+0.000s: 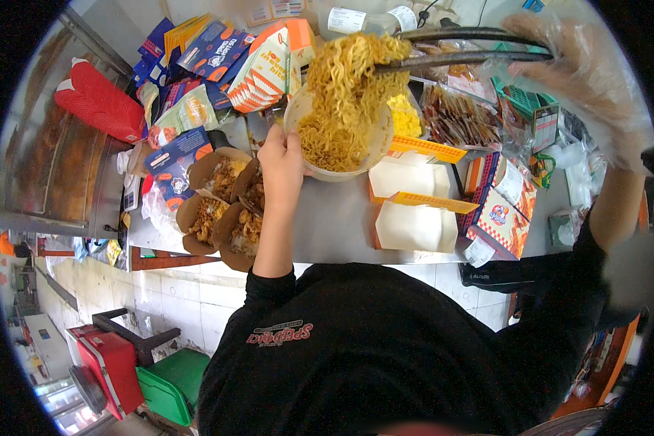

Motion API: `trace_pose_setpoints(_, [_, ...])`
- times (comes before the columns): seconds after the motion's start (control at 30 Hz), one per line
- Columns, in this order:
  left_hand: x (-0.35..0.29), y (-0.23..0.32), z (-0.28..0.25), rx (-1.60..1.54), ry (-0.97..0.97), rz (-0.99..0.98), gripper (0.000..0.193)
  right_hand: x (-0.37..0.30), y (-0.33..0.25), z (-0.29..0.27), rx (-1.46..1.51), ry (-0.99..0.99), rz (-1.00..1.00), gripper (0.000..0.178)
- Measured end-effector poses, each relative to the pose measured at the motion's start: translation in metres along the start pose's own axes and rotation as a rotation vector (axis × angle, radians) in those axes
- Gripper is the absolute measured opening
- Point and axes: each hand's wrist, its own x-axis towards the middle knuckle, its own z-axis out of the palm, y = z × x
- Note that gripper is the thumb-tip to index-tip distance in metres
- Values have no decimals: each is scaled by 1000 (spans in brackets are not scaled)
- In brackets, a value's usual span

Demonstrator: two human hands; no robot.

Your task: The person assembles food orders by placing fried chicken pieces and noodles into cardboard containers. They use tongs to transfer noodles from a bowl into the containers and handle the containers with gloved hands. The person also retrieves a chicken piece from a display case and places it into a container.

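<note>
Left grip [282, 161] clenched on the near rim of a pale round bowl [376, 149], held just above the grey table [334, 218]. Right grip [588, 73], inside a clear plastic glove, closed around dark metal tongs [458, 47] pinching a hanging clump of yellow noodles [352, 65] over the bowl. More noodles heaped inside the bowl. Just left of the wrist, four brown paper trays of fried food [221, 207]. To the right, two open white cartons [414, 203] with orange flaps. Red oven mitt [98, 102] far left.
</note>
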Motion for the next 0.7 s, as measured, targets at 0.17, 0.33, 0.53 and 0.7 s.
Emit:
trace_pose_setpoints(0.17, [-14,-16,-20,-69,-30,-1,22,5,-70,-47,-327,-266,327,37])
trace_pose_setpoints(0.33, [-22,-30,-30,-162,-57,-34,23,-20,-17,-9,-168,-144,216,38])
trace_pose_setpoints(0.53, [-25,-35,-31,-178,-74,-80,24,-45,33,3,62,-98,148,41])
trace_pose_setpoints(0.7, [-33,-35,-30,-158,-65,-54,23,-24,25,12,235,-108,9,45])
